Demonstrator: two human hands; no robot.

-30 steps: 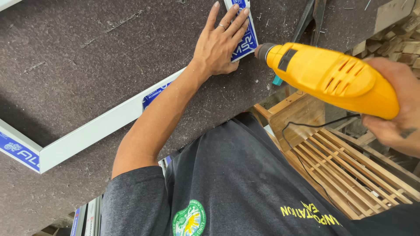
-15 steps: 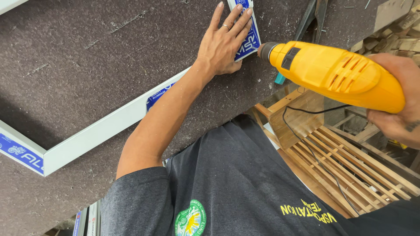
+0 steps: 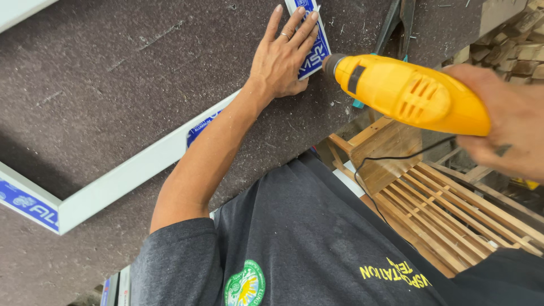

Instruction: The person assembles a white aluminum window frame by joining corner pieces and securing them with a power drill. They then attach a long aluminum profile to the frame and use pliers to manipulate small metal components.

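Drill [image 3: 411, 93] has crept closer to the white frame [image 3: 141, 170]; right hand [image 3: 504, 122] clamped on it, left hand [image 3: 281, 56] flat, fingers apart, near the table's [image 3: 113, 85] edge.

We see a yellow power drill [image 3: 411, 93] with a black chuck and vent slots in its body, held level above the dark felt-covered bench, its nose pointing left and pressed against the corner of the frame. A thin black cord hangs from its underside. The white aluminium frame [image 3: 136, 170] lies flat on the bench, 2 of its bars meeting at the corner near the drill, with blue-and-white protective film showing on that corner and along its inner edges.
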